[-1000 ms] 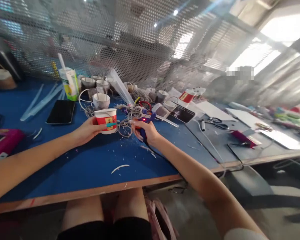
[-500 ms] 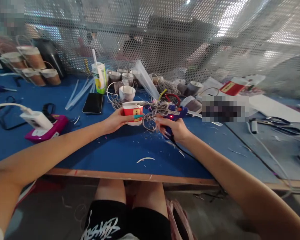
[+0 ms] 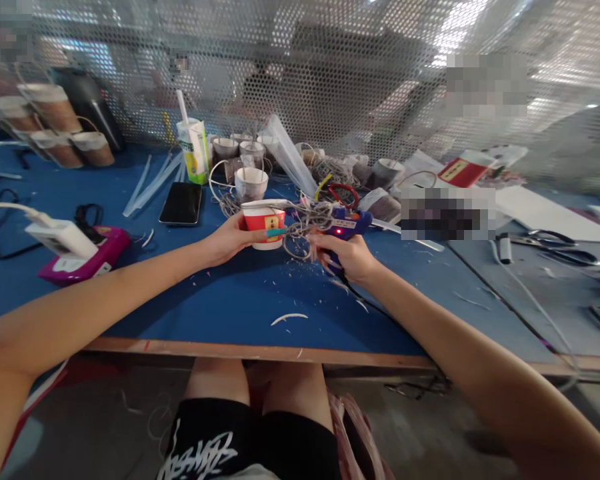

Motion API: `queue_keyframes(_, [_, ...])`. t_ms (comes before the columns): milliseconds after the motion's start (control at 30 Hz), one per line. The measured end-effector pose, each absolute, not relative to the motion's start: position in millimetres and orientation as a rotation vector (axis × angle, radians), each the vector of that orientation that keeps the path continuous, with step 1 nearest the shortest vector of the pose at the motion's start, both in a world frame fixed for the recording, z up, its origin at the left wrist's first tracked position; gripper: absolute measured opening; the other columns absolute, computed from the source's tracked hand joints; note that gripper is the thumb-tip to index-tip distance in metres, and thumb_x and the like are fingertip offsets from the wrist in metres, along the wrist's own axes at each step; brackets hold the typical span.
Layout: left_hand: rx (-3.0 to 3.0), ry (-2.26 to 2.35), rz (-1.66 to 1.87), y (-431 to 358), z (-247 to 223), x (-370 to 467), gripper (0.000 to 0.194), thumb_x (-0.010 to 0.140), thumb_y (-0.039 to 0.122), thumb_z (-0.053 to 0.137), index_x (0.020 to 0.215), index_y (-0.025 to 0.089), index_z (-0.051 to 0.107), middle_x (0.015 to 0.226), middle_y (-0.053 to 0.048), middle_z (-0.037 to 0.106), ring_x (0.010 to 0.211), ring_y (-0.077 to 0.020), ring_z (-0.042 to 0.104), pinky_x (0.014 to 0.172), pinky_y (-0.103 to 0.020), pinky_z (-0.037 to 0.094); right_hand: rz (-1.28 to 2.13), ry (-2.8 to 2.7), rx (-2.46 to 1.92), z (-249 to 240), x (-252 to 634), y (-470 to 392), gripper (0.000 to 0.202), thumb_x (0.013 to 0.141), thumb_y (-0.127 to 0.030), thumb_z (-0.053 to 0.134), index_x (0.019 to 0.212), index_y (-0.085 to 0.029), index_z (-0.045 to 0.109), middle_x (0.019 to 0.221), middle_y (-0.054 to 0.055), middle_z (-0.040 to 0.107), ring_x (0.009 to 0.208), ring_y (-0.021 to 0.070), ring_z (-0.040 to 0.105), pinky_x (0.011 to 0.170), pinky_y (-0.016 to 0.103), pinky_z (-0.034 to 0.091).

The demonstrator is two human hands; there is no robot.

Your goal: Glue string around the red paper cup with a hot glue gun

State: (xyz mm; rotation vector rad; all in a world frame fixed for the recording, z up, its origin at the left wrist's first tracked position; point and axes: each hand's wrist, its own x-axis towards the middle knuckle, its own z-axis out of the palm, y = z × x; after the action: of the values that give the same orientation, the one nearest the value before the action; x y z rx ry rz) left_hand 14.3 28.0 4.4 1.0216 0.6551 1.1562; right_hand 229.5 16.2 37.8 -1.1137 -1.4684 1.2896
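Note:
My left hand [image 3: 231,239] is closed round a red and white paper cup [image 3: 256,217], thumb across its front below a small gold label. The cup is held above the blue table [image 3: 220,303]. In my right hand [image 3: 350,255] is a blue hot glue gun [image 3: 349,223] with a red light lit on its side, fingers wrapped about the handle. The gun's nozzle end points left toward the cup and is hidden among tangled cords [image 3: 307,217]. A white cup [image 3: 251,183] stands just behind the red one.
Several brown cups with handles [image 3: 55,110] are stacked at the back left. A phone [image 3: 181,203], a drink carton [image 3: 195,152] and a magenta power strip [image 3: 85,257] lie to the left. Scissors [image 3: 555,245] and a white cable [image 3: 530,303] are on the right, before a perforated metal screen [image 3: 330,87].
The view has shifted slightly, so most things sit a little left and up. My hands still hold the cup and the glue gun in nearly the same pose.

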Motion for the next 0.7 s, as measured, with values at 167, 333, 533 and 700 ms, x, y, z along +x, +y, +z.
queue_keyframes(167, [0.999,0.642,1.150,29.8,3.7,13.7,0.049,0.054,0.016,0.090,0.098,0.016,0.070,0.100,-0.007,0.078,0.103,-0.0273,0.073,0.105,-0.049,0.052,1.261,-1.454,-1.144,37.3,230.7,17.4,0.019,0.059,-0.030,0.071,0.053,-0.018,0.058,0.037,-0.003,0.049,0.030,0.0058,0.037,0.028,0.019,0.029])
queue_keyframes(333, [1.022,0.642,1.138,31.2,2.5,12.5,0.047,0.058,0.016,0.088,0.101,0.016,0.069,0.103,-0.008,0.078,0.108,-0.0288,0.071,0.107,-0.049,0.050,1.256,-1.484,-1.154,36.9,231.7,18.3,0.024,0.060,-0.031,0.068,0.045,-0.017,0.056,0.037,0.000,0.050,0.028,0.0058,0.036,0.026,0.020,0.028])
queue_keyframes(533, [1.025,0.623,1.140,33.3,2.3,12.6,0.050,0.057,0.015,0.089,0.102,0.015,0.069,0.102,-0.009,0.077,0.105,-0.0283,0.072,0.107,-0.050,0.048,1.222,-1.490,-1.210,39.7,233.2,19.0,0.027,0.063,-0.029,0.067,0.042,-0.017,0.056,0.037,0.001,0.049,0.028,0.0069,0.038,0.027,0.021,0.030])
queue_keyframes(700, [1.001,0.662,1.148,34.1,2.9,12.0,0.050,0.056,0.014,0.089,0.102,0.014,0.069,0.098,-0.008,0.077,0.102,-0.0274,0.072,0.108,-0.051,0.046,1.217,-1.474,-1.235,43.1,232.2,17.7,0.025,0.062,-0.026,0.066,0.041,-0.017,0.054,0.037,0.002,0.050,0.027,0.0077,0.038,0.027,0.022,0.032])
